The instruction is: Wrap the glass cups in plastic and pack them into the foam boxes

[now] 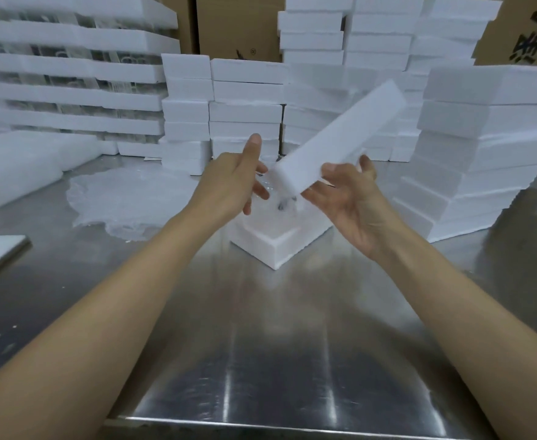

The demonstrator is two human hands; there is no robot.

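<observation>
A white foam box half [273,239] sits on the steel table [261,360], with a plastic-wrapped glass cup [281,203] inside it, mostly hidden. Above it a second foam half [340,141] is tilted in the air, blurred by motion. My right hand [353,201] holds its near end, thumb on top and fingers underneath. My left hand [232,182] hovers just left of that end with fingers straight, touching nothing that I can see.
Stacks of foam boxes [480,147] rise at the right and along the back [245,103]. Foam trays of glass cups [70,74] stand at the back left. A pile of plastic sheets [124,198] lies left of the box. Cardboard cartons stand behind.
</observation>
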